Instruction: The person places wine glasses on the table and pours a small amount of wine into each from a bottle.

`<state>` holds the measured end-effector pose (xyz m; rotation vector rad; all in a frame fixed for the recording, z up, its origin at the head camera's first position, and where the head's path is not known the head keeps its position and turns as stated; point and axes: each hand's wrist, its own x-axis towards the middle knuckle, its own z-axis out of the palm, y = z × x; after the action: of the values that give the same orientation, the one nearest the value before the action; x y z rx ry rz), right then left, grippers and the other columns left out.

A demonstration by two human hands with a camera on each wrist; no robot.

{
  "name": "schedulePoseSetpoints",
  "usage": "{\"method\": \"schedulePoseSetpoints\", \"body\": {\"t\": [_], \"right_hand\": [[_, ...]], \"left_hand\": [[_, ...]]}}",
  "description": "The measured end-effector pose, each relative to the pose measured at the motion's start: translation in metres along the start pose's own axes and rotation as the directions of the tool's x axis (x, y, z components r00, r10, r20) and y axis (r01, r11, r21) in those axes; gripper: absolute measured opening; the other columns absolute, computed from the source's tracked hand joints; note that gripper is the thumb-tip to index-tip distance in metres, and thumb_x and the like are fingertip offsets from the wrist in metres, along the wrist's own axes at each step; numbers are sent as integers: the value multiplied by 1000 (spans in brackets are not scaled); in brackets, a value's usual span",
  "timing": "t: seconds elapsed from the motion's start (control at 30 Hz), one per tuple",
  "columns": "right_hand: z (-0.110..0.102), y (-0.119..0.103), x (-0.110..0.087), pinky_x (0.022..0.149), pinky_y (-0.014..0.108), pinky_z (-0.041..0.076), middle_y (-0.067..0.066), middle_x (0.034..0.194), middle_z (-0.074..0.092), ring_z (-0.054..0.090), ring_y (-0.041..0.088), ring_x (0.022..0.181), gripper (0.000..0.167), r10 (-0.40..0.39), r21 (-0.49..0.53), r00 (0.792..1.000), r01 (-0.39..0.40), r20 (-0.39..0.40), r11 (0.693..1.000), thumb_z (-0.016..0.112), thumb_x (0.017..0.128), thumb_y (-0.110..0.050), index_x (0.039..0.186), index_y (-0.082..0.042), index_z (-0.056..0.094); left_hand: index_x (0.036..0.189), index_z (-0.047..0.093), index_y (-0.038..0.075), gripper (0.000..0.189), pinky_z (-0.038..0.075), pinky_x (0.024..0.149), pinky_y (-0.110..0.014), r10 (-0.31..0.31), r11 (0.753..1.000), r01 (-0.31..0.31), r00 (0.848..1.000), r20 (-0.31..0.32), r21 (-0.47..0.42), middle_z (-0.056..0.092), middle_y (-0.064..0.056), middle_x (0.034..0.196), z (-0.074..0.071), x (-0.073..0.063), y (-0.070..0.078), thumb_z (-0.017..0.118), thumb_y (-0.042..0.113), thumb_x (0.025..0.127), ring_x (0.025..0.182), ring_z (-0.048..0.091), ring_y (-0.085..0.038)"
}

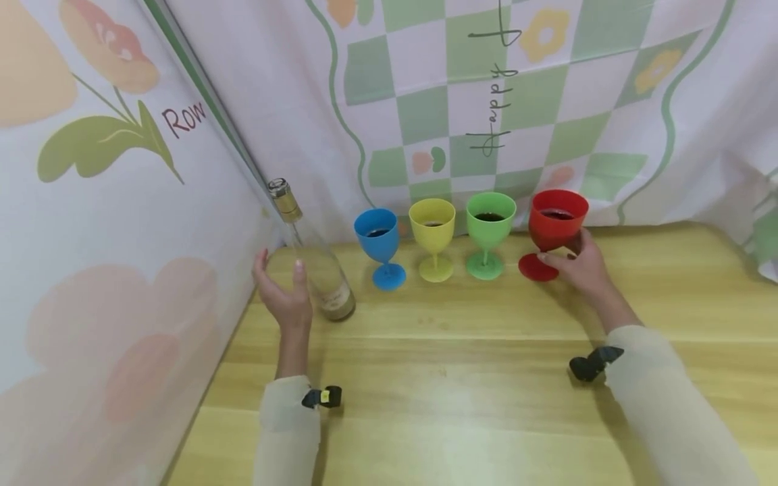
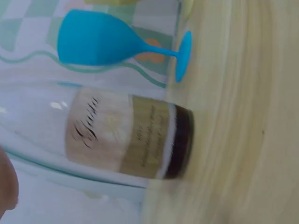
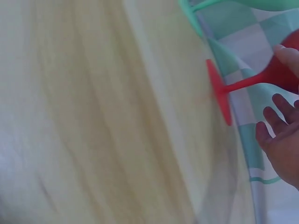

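Observation:
My left hand (image 1: 288, 304) stands with thumb and fingers spread beside a clear glass wine bottle (image 1: 319, 263). The bottle is upright, with a label (image 2: 105, 130) and a dark band of liquid at its bottom. In the head view my thumb overlaps the bottle's side. At the right end of a row, my right hand (image 1: 586, 270) is at a red goblet (image 1: 550, 233) holding dark liquid. The right wrist view shows my thumb (image 3: 286, 57) against the underside of the red bowl, the other fingers (image 3: 275, 120) loosely bent and spread apart below it.
Blue (image 1: 378, 236), yellow (image 1: 433, 226) and green (image 1: 489, 219) goblets stand left of the red one, each with liquid inside. They are on a wooden table (image 1: 450, 385) near its back edge. A printed curtain (image 1: 419, 74) hangs behind, another cloth (image 1: 91, 236) at left.

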<state>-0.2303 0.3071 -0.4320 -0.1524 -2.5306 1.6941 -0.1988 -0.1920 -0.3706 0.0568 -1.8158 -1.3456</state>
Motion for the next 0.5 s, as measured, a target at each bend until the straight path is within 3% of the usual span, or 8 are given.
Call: {"method": "schedulePoseSetpoints", "body": {"t": [0.17,0.3,0.5], "right_hand": [[-12,-9,-8,118,54,30,17,169,24,32,32,148,94,-15,16,1000,15,-7,1000,69,95,-25,164,-23,6],[-19,-18,-17,117,45,31,12,168,28,36,22,146,95,-40,10,998,41,-51,999,69,96,-24,164,-23,3],[-22,-36,-33,126,43,27,-4,162,36,35,16,145,90,-35,78,983,50,-183,996,68,95,-22,163,-22,10]], "left_hand": [[128,57,-7,56,31,121,-48,196,979,-194,980,-21,59,59,-27,134,6,-5,10,63,27,84,132,51,-38],[115,64,-8,50,41,109,-49,309,947,-312,950,49,76,68,-27,115,13,-11,17,65,29,81,115,60,-40],[107,67,-6,42,49,87,-52,409,901,-425,900,150,90,72,-24,103,22,-21,29,67,27,80,97,66,-39]]}}
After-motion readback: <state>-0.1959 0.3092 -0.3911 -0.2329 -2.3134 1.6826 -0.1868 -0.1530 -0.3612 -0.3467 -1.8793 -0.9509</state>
